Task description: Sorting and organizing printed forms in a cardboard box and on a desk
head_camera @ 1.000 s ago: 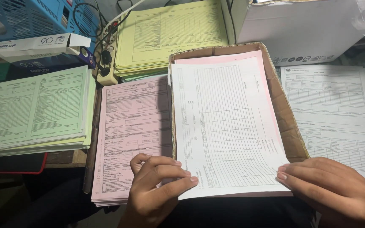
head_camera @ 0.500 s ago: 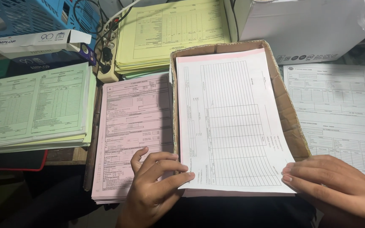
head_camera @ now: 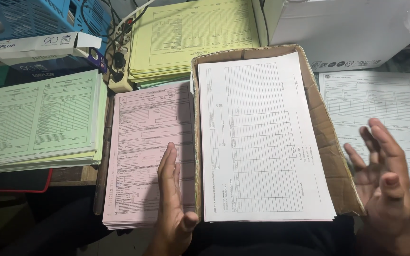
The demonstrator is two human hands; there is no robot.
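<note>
left hand at bottom centre of the frame: flat and edge-on, fingers straight and pressed together, thumb tucked low, nothing gripped; raised over the lower right part of the pink form stack, contact with it impossible to tell. right hand at lower right: released, palm turned toward the centre, fingers spread a little and pointing up, nothing held; seen just beyond the right wall of the cardboard tray, over the lower left corner of the white form stack at right. between the two hands, in the middle of the frame: white ruled sheets lying flat in the tray, near edge squared at the bottom, apart from both sets of fingers, the left ones just beyond the tray's left wall. upper centre: yellow form stack. left side: green form stack. upper left: blue basket, long white carton, white power strip with black cables. upper right: white box.
</note>
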